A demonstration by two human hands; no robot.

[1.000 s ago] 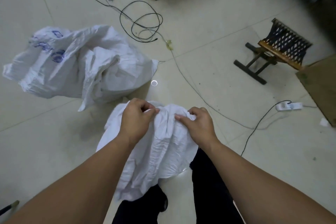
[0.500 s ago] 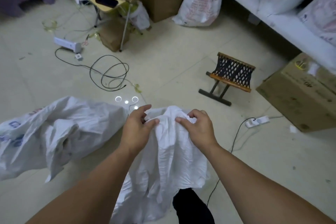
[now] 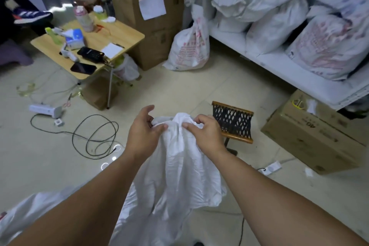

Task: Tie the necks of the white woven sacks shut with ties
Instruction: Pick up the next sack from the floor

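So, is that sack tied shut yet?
No, the left hand and right hand only pinch the bunched top of the sack; no tie shows.

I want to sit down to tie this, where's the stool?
In the head view the stool stands right of centre, just beyond your right hand and left of the cardboard box.

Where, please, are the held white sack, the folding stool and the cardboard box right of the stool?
white sack point(image 3: 179, 168): head view, crumpled front below the neck.
folding stool point(image 3: 232, 124): head view, black mesh seat.
cardboard box point(image 3: 311, 138): head view, its long front side.
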